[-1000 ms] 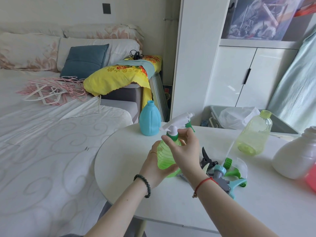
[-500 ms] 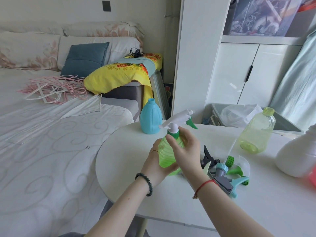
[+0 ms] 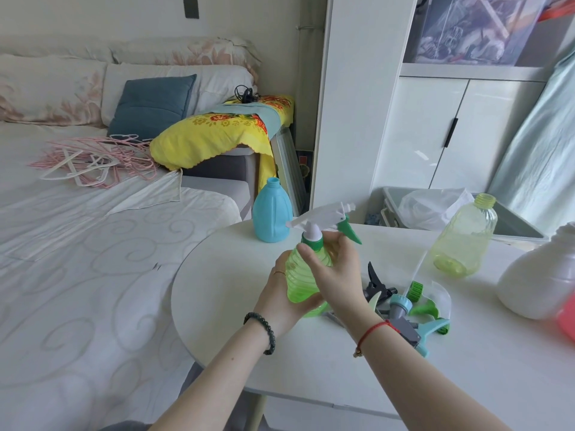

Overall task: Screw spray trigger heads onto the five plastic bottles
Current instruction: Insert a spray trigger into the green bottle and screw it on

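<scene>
The head [image 3: 320, 214] has hardly swung since a second ago. Only my right grip [image 3: 339, 275] has crept round its collar [image 3: 312, 241], pinching it to twist. My left grip [image 3: 277, 293] wraps the green bottle [image 3: 301, 275] low over the worktop [image 3: 217, 290], so it cannot turn along — spare heads [image 3: 404, 309] lie beside, in reach.

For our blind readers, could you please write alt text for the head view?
The left hand holds a ribbed green bottle over a round table while the right hand grips the collar of its white spray head. Loose trigger heads lie beside it; a blue bottle, a yellow-green bottle and a white bottle stand nearby.
</scene>
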A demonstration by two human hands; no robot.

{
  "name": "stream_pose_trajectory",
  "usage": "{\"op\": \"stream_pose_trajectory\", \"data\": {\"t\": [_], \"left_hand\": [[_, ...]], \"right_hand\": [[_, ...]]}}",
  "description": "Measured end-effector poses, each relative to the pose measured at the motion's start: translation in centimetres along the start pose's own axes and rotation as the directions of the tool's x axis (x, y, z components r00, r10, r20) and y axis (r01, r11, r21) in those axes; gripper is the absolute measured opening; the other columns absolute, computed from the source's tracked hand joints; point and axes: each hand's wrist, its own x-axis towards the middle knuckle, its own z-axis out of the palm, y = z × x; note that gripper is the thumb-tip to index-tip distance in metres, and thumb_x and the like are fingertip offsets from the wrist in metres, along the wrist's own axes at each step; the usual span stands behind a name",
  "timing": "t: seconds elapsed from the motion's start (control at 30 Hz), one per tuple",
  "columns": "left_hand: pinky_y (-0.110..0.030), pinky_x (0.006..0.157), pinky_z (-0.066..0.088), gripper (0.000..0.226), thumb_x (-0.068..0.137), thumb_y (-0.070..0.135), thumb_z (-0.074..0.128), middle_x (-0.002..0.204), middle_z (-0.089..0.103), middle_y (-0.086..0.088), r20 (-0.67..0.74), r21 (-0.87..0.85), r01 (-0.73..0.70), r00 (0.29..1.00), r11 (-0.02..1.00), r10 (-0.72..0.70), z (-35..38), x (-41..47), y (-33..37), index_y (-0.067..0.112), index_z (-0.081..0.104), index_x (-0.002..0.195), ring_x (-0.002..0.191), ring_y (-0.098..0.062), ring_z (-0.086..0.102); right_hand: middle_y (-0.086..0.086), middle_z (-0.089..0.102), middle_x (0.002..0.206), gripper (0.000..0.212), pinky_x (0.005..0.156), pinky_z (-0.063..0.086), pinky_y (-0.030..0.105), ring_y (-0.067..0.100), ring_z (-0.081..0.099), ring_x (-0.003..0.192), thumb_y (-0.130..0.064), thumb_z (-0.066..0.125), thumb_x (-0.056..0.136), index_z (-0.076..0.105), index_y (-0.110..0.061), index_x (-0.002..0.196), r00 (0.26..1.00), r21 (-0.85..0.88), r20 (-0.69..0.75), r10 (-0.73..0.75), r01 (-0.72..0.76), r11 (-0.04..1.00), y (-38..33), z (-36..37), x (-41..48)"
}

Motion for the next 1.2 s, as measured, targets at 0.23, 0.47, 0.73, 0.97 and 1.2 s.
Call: {"op": "stream_pose_trajectory", "data": {"t": [0.23,0.47,0.73,0.97,1.2], "left_hand": [[-0.028,0.09,0.047,0.068,0.065,0.027,0.078,0.121,0.055,0.002,0.02,0.025,0.035,0.999,0.999,-0.036,-0.1,0.1,-0.4,0.042,0.029,0.111,0.107,-0.009,0.056],[-0.012,0.094,0.037,0.055,0.073,0.037,0.07,0.119,0.054,0.017,0.137,-0.062,0.077,0.988,0.995,-0.068,-2.0,0.1,-0.9,0.046,0.037,0.116,0.116,0.009,0.046],[-0.03,0.1,0.04,0.048,0.067,0.03,0.076,0.117,0.058,0.011,0.062,-0.126,0.065,0.996,0.99,-0.058,-2.6,0.3,-1.7,0.035,0.048,0.105,0.115,-0.007,0.053],[-0.004,0.077,0.041,0.047,0.062,0.035,0.079,0.106,0.055,0.026,0.013,-0.066,0.054,0.998,0.996,-0.054,-2.2,0.4,-1.8,0.04,0.046,0.095,0.095,0.016,0.052],[0.002,0.072,0.038,0.051,0.06,0.039,0.079,0.108,0.054,0.024,0.01,-0.053,0.049,0.999,0.997,-0.048,-2.2,0.3,-1.8,0.041,0.044,0.096,0.102,0.007,0.051]], "right_hand": [[-0.013,0.054,0.078,0.011,0.072,0.039,0.017,-0.002,0.051,0.075,-0.021,0.048,0.092,0.059,-0.019,0.091,0.969,0.046,0.247,0.024,-0.037,0.998,-0.3,-1.5,0.9],[-0.003,0.064,0.092,0.012,0.076,0.048,0.011,0.0,0.061,0.089,-0.015,0.064,0.081,0.056,-0.021,0.088,0.954,0.05,0.283,0.1,-0.119,0.992,-0.1,-2.6,2.0],[0.018,0.056,0.089,0.02,0.084,0.045,0.036,0.025,0.053,0.085,-0.022,0.052,0.09,0.053,-0.004,0.1,0.933,0.01,0.357,0.039,-0.046,0.999,-0.8,-2.2,0.9],[0.011,0.064,0.104,0.032,0.091,0.047,0.037,0.022,0.06,0.1,-0.022,0.074,0.072,0.054,-0.013,0.095,0.997,-0.023,0.054,0.047,-0.046,0.999,-0.6,-0.7,0.6],[-0.005,0.065,0.099,0.015,0.092,0.046,0.032,0.01,0.06,0.098,-0.016,0.059,0.085,0.056,-0.026,0.097,0.988,0.042,0.155,-0.012,0.006,0.999,0.1,-1.4,0.1]]}}
